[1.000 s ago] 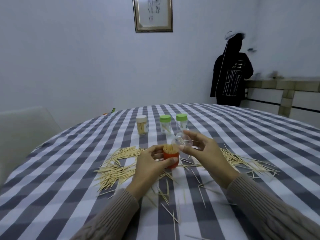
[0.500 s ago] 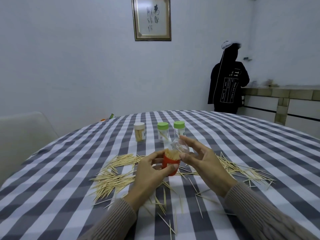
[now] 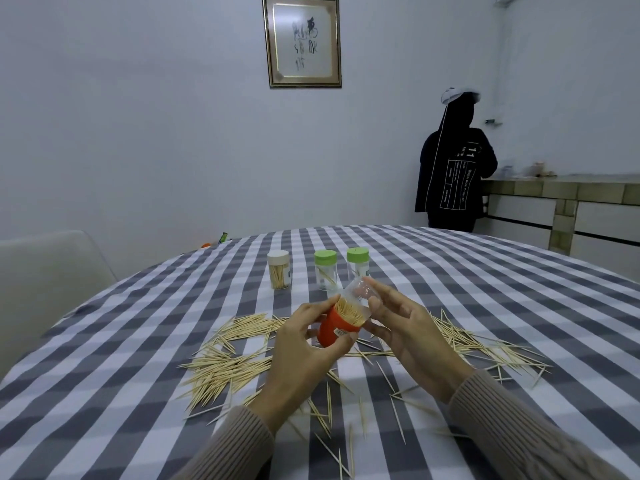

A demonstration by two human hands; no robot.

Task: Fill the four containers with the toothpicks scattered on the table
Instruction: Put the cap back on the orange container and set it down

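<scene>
The left hand [image 3: 304,344] grips the orange container [image 3: 334,332], packed with toothpicks and tilted, lifted above the checked tablecloth [image 3: 485,292]; the right hand [image 3: 405,327] pinches a clear cap [image 3: 360,294] against its mouth. Loose toothpicks [image 3: 228,365] lie either side of the container — three capped jars [image 3: 323,270] stand beyond it, and a person in black [image 3: 453,174] by the far counter.

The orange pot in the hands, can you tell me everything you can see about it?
The orange pot looks like smooth plastic, with a small label near its base. It is packed full of toothpicks, whose tips stick out of the open top. It is lifted off the table and tilted to the right. The left hand grips its body, and the right hand holds a clear cap against its mouth.
</scene>
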